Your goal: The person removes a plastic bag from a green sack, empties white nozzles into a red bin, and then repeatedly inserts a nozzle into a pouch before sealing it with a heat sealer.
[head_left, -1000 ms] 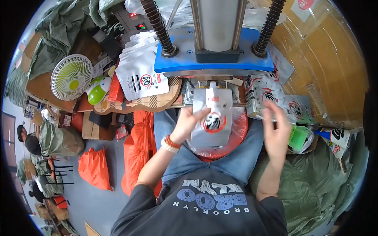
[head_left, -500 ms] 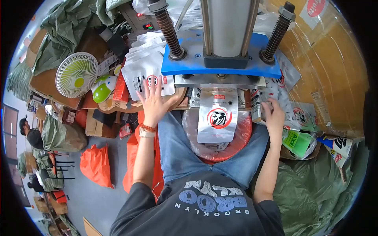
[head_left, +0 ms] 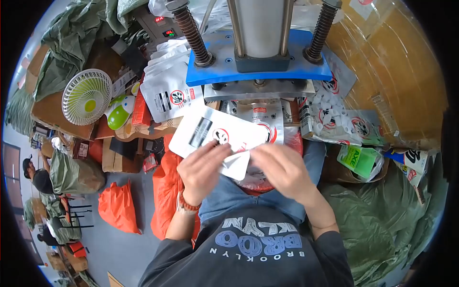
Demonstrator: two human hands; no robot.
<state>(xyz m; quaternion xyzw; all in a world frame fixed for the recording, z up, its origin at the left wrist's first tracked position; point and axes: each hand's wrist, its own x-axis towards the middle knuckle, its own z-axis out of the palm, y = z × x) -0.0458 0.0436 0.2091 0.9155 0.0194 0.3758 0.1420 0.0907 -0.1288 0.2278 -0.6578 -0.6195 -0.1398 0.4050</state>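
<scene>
My left hand (head_left: 203,170) is closed on the lower edge of a white and silver pouch (head_left: 201,133), which is tilted above my lap. At the pouch's right end, my right hand (head_left: 281,171) has its fingers pressed together at a folded corner; some motion blur covers the fingertips. Behind the pouch, another silver pouch (head_left: 260,111) with a red ring print lies under the metal bar of the blue press (head_left: 260,62). More printed pouches (head_left: 165,98) are stacked to the left of the press.
A white and green fan (head_left: 87,97) stands at the left. Printed film with small white pieces (head_left: 330,115) lies right of the press, beside a large cardboard box (head_left: 401,81). A green container (head_left: 358,160) is below. Orange bags (head_left: 117,206) rest on the floor; a person (head_left: 38,174) sits far left.
My left hand has come from the pouch stack towards the middle, where a pouch is now held. My right hand has moved left from the film to that pouch. The view has shifted slightly.
</scene>
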